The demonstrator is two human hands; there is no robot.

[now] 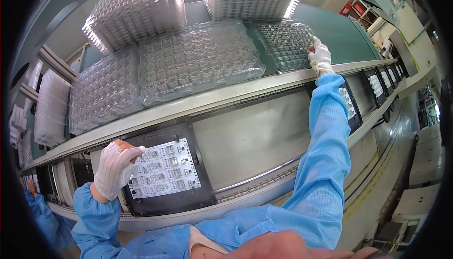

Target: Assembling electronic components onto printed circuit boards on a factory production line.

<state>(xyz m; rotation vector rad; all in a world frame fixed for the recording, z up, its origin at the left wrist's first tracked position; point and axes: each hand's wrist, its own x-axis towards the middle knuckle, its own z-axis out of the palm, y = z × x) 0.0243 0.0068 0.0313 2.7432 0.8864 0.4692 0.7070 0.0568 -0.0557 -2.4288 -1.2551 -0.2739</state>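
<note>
Left hand (114, 168) rested, fingers loosely curled, on white circuit panel (164, 168); right hand (320, 56) pinched edge of clear component tray (285, 44).

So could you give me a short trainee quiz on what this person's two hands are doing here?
1. True or false: the left hand rests on the white circuit board panel in its black carrier.
2. What does the right hand touch? A) clear parts tray B) a far carrier C) the conveyor rail
3. Fill in: both hands wear white ____.

Key: 1 true. 2 A, the right fingers are at the edge of the clear parts tray on the shelf. 3 gloves.
</note>
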